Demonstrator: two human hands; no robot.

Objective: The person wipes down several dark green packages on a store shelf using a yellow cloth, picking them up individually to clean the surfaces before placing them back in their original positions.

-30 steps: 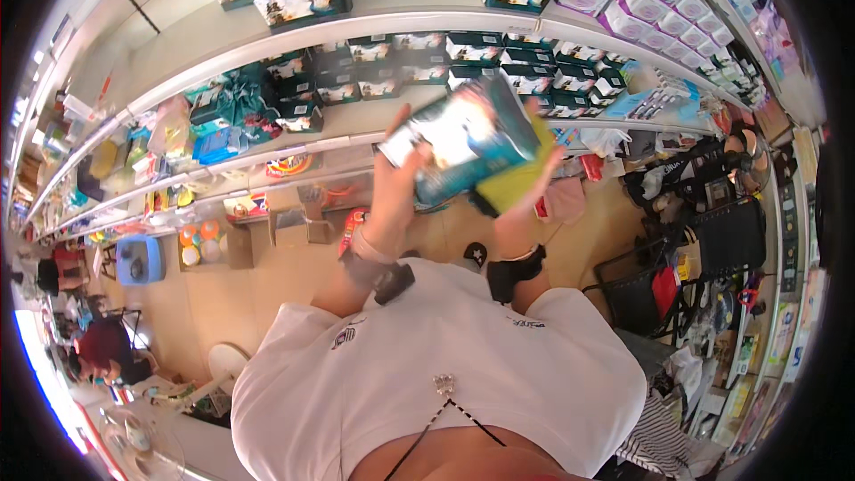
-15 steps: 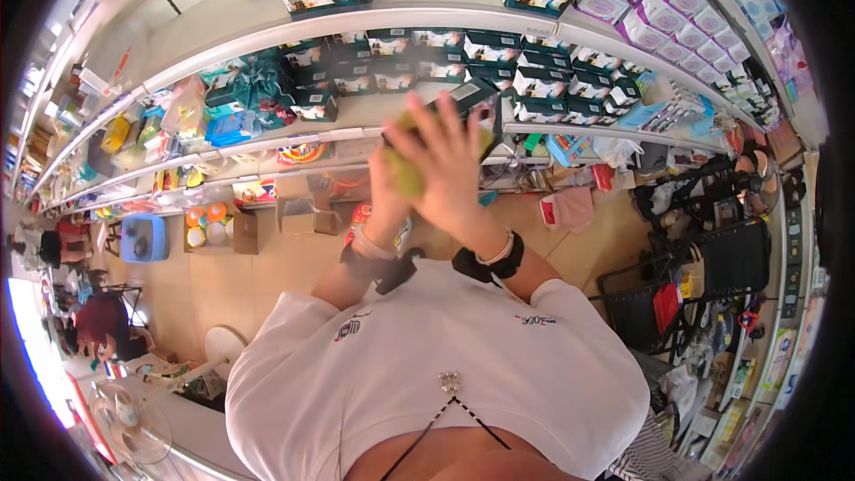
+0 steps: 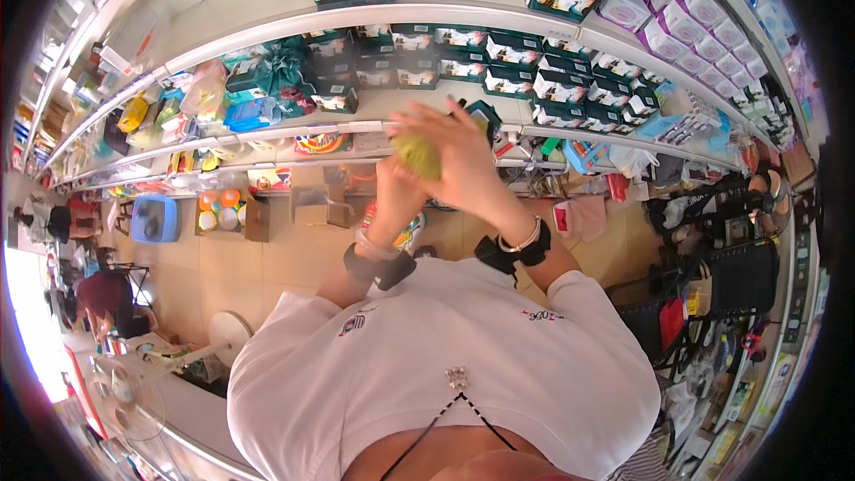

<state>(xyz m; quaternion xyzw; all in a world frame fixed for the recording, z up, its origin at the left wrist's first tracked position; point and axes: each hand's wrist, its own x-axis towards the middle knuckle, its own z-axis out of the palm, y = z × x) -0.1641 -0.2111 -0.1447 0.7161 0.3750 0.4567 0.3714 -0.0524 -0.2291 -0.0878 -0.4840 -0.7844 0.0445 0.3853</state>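
My hands are close together in front of the shelf, with a crumpled yellow-green cloth (image 3: 417,158) between them. My right hand (image 3: 465,163) lies over the cloth from the right, its fingers bent across it and a little smeared by motion. From the left, my left hand (image 3: 398,196) grips underneath; its fingers are mostly hidden by the cloth. A dark green pack (image 3: 485,116), like the boxed tissue packs on the shelf, sticks out behind my right hand; most of it is covered. Dark bands circle both wrists.
Stacked tissue packs (image 3: 510,81) line the shelf ahead, and more stand on the upper shelf (image 3: 445,16). Purple and white packs (image 3: 684,36) fill the right. On the floor are an open carton (image 3: 256,218) and a blue basin (image 3: 155,218). A black folding chair (image 3: 744,283) stands right.
My right hand's fingers have gone from spread upward to bent leftward over the cloth. Less of the dark green pack shows. The shelves have shifted rightward in view.
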